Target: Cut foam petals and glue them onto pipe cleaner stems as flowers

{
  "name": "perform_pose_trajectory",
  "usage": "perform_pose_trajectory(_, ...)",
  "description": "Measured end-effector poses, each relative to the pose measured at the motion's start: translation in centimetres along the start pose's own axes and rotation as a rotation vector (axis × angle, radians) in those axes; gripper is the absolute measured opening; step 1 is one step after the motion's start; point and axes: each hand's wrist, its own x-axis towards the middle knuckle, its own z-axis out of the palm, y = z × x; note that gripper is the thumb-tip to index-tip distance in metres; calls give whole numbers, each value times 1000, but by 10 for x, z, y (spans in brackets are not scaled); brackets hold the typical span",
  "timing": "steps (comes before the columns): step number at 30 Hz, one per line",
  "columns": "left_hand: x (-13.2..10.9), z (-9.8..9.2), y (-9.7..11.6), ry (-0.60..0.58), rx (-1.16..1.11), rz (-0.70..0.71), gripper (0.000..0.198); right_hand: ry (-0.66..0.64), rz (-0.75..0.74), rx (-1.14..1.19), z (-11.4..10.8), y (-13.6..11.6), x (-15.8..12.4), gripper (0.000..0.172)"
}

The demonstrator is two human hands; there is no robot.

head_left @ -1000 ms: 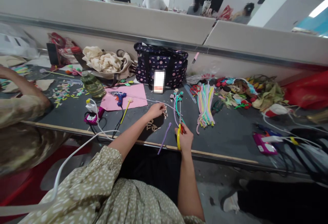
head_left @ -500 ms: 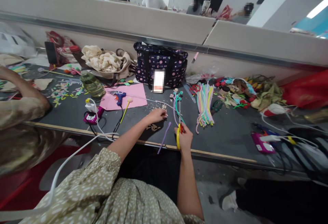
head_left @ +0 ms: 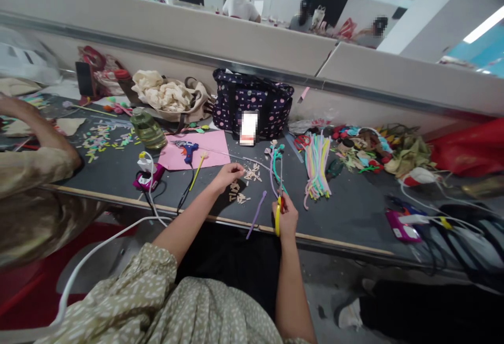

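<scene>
My left hand (head_left: 228,177) is over the table beside small beige cut pieces (head_left: 254,173). Its fingertips are pinched together, and whatever may be between them is too small to make out. My right hand (head_left: 289,216) grips scissors (head_left: 278,217) with yellow and red handles, the blades pointing away from me. Just beyond the blades lie green and lilac fuzzy stems (head_left: 277,150). Between my hands, a purple pipe cleaner (head_left: 256,214) reaches the table's front edge.
A bundle of pastel pipe cleaners (head_left: 317,164) lies to the right. Leftward are a blue glue gun (head_left: 189,150) on pink paper (head_left: 216,147), its cable, and a green bottle (head_left: 148,128). A dark patterned bag (head_left: 271,105) stands behind. Another person's arm (head_left: 55,142) rests at far left.
My left hand has moved left, uncovering more of the beige pieces. My right hand still holds the scissors in nearly the same place. The whole view has shifted slightly.
</scene>
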Motion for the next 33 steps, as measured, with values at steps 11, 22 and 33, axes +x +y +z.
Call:
perform_pose_trajectory(11,-33,-2,5,23,-539,-139,28,-104,-449,-610,18,-59,-38,49)
perform_pose_trajectory(22,-47,-12,9,-22,-568,-112,23,-94,-522,-805,29,-69,-47,48)
perform_pose_trajectory(33,-52,-19,5,-3,-556,-91,26,-61,-576,-823,33,-65,-51,50)
